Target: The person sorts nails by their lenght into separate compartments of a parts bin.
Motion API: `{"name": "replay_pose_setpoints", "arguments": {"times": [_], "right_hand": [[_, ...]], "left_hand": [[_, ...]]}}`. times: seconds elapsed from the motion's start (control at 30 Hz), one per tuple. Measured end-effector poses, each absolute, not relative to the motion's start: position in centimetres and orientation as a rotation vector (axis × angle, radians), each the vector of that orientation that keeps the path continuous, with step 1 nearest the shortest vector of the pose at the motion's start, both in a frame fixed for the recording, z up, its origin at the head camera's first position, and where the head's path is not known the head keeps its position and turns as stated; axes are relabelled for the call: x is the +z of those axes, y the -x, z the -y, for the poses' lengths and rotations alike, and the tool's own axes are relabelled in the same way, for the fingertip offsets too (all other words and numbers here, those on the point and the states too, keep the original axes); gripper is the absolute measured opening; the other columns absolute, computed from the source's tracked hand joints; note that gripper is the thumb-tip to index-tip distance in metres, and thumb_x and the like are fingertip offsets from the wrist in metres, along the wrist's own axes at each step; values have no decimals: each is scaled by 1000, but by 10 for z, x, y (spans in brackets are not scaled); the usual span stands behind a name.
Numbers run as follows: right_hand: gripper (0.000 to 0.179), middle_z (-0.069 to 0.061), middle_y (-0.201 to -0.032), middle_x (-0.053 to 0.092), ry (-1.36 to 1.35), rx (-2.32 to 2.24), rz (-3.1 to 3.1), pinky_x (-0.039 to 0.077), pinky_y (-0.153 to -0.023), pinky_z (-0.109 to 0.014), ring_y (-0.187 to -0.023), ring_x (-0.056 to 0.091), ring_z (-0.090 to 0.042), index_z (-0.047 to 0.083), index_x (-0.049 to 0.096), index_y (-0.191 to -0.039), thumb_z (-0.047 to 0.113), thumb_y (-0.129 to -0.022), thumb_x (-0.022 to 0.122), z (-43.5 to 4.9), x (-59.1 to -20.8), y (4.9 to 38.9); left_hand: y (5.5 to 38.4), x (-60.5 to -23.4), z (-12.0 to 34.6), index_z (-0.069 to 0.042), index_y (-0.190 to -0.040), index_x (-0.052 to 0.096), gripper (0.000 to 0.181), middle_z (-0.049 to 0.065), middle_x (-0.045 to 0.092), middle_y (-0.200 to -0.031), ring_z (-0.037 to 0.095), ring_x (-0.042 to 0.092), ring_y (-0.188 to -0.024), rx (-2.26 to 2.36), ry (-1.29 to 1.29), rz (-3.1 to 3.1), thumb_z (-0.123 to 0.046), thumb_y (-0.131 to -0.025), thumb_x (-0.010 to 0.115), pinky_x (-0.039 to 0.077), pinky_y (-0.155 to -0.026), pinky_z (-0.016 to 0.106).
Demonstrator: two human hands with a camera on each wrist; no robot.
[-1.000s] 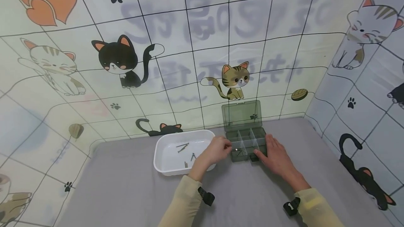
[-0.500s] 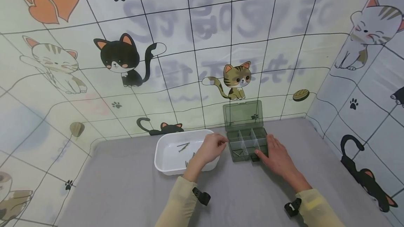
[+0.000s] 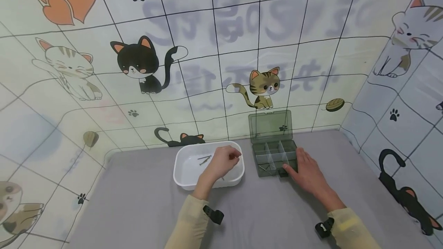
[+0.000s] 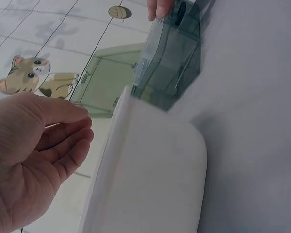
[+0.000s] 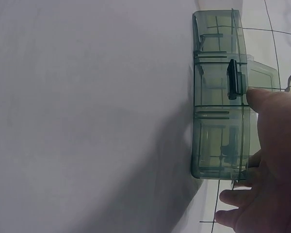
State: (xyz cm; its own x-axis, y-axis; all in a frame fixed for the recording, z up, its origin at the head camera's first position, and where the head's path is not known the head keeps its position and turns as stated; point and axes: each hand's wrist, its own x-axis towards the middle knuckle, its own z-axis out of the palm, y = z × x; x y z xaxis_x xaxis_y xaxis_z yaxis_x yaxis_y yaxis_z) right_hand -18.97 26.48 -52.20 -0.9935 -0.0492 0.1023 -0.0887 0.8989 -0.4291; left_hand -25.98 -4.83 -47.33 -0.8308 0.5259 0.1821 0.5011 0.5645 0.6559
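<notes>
Over the white plastic tray [image 3: 183, 183] my left hand [image 3: 223, 162] hovers with loosely bent fingers. Nothing shows between its thumb and fingers in the left wrist view, where the hand [image 4: 36, 155] is beside the tray wall [image 4: 155, 165]. A few thin metal screws [image 3: 205, 160] lie in the tray; the hand hides part of its inside. My right hand [image 3: 309, 174] holds the front right corner of a translucent green compartment box [image 3: 275, 156], thumb on the front rim by the dark latch [image 5: 233, 80], fingers along the right side. Screws [image 3: 264, 167] lie in its front left compartment.
The box's lid [image 3: 270, 126] stands open against the cat-printed wall sheet [image 3: 235, 60] behind. Grey cloth [image 3: 138, 203] covers the table. The tray stands left of the box with a narrow gap between them.
My left hand has moved left from the box's front left compartment to above the tray, leaving screws visible in that compartment. The right hand keeps its place on the box.
</notes>
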Motion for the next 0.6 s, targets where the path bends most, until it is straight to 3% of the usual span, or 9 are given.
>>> {"name": "replay_pose_setpoints", "arguments": {"times": [0.23,0.6], "right_hand": [[87,-44,-155,21,-105,670,2974,22,-114,-67,-142,24,-58,-24,20,-149,40,-104,59,-266,-524,190],[87,-45,-154,22,-113,671,2962,22,-113,-67,-142,25,-59,-24,21,-149,39,-104,59,-267,-525,190]], "left_hand": [[261,-478,72,-1,-106,76,16,7,74,-100,18,68,-88,1206,-824,-2755,4,-92,70,56,-78,30],[262,-484,102,1,-105,76,16,3,74,-93,15,66,-85,1274,-658,-2745,-7,-90,78,55,-78,31]]}}
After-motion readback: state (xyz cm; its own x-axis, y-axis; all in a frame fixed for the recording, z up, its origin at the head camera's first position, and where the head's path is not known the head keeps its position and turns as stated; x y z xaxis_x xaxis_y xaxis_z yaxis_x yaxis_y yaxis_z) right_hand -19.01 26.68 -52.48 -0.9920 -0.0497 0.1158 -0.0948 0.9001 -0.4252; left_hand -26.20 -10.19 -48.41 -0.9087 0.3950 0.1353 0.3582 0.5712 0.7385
